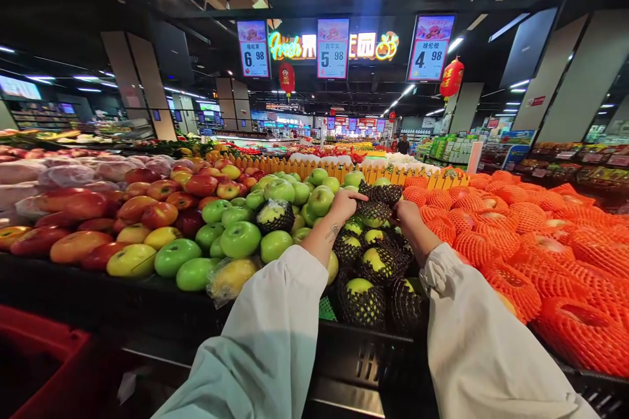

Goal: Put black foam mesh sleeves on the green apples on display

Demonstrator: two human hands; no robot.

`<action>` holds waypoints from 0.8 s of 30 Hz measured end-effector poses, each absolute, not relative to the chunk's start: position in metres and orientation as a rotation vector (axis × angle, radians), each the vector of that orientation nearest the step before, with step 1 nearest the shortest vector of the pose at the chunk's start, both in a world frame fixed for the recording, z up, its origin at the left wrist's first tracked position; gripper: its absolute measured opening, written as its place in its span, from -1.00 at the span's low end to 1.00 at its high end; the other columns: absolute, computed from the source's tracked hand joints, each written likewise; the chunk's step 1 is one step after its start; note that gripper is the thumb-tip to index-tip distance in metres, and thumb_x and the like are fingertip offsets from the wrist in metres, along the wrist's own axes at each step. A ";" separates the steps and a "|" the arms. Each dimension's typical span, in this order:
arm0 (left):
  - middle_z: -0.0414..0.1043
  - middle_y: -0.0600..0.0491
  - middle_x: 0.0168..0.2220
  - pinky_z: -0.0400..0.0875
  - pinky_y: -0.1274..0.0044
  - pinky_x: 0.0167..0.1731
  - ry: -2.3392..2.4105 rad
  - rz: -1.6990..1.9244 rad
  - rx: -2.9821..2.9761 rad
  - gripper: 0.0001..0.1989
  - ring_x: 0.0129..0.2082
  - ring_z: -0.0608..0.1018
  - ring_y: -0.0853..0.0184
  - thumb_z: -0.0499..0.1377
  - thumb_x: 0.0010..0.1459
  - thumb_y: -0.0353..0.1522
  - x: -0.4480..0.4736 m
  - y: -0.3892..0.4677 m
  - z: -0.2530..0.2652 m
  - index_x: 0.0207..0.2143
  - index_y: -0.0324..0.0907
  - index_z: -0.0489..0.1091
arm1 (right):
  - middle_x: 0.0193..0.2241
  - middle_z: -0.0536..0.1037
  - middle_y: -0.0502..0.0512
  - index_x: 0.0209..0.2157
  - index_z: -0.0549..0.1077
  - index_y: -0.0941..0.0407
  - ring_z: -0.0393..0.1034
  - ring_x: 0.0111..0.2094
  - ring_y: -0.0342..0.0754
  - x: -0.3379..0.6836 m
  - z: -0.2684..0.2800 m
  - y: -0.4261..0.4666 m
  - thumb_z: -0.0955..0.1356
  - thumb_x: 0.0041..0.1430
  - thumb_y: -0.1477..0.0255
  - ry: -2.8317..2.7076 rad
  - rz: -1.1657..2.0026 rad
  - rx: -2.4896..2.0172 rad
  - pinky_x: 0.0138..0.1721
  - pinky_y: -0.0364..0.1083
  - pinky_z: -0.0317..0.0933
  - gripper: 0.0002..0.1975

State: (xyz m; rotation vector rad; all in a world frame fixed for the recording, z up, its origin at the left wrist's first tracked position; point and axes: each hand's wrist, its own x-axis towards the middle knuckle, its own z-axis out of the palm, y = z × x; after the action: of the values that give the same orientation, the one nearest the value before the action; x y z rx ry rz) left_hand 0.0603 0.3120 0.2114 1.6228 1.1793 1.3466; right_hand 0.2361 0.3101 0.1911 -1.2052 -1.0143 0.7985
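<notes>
My left hand (pixel 346 203) reaches over the fruit with its fingers closed at the left side of a green apple in a black foam net (pixel 381 193), near the back of the netted pile. On the other side, my right hand (pixel 409 216) has its fingers curled at the edge of the same netting. Its fingertips are partly hidden. Below and between the hands lie several more green apples in black foam nets (pixel 377 260). Loose green apples (pixel 240 239) are heaped to the left, with one netted apple (pixel 275 215) among them.
Red-and-yellow apples (pixel 162 215) fill the left of the stand. Fruit in orange foam nets (pixel 540 249) is piled on the right. A low yellow picket fence (pixel 427 178) runs behind. A black ledge (pixel 354 347) forms the front edge, and a red crate (pixel 39 353) stands lower left.
</notes>
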 end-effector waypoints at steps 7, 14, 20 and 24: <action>0.65 -0.04 -0.22 0.40 0.43 0.10 1.386 1.309 1.864 -0.63 -0.10 0.59 0.19 0.12 0.05 -0.66 0.059 0.301 0.219 -0.29 -0.18 0.66 | -0.59 0.42 -0.06 -0.50 0.45 0.10 0.29 -0.52 -0.11 0.239 0.194 0.309 0.34 -0.13 0.50 -1.172 0.638 -1.286 -0.44 -0.14 0.25 -0.94; 0.57 -0.07 -0.08 0.38 0.43 0.09 1.518 1.177 2.063 -0.65 0.00 0.54 0.17 0.19 -0.01 -0.68 0.055 0.297 0.219 -0.24 -0.17 0.58 | -0.74 0.29 -0.15 -0.53 0.42 0.14 0.21 -0.68 -0.18 0.241 0.196 0.308 0.43 0.02 0.55 -1.293 0.708 -1.500 -0.57 -0.17 0.21 -0.87; 0.46 0.04 -0.39 0.39 0.45 -0.14 1.611 1.022 2.098 -0.66 -0.20 0.55 0.16 0.28 -0.19 -0.70 0.052 0.297 0.216 -0.42 -0.15 0.37 | -0.73 0.41 -0.02 -0.63 0.36 0.12 0.35 -0.67 -0.11 0.245 0.201 0.299 0.45 -0.09 0.66 -1.402 0.765 -1.596 -0.64 -0.17 0.17 -0.75; 0.37 0.08 -0.46 0.35 0.47 -0.23 1.617 0.984 2.100 -0.63 -0.25 0.53 0.17 0.28 -0.21 -0.71 0.055 0.299 0.213 -0.48 -0.12 0.26 | -0.72 0.46 -0.01 -0.60 0.40 0.08 0.43 -0.63 0.01 0.248 0.194 0.302 0.46 -0.28 0.66 -1.433 0.671 -1.592 -0.61 -0.12 0.24 -0.77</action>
State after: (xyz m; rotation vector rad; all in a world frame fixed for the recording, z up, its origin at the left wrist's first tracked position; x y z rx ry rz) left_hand 0.0551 0.2985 0.2130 2.0998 1.6171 0.9844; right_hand 0.2484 0.3025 0.1941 -1.5921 -1.4326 0.6709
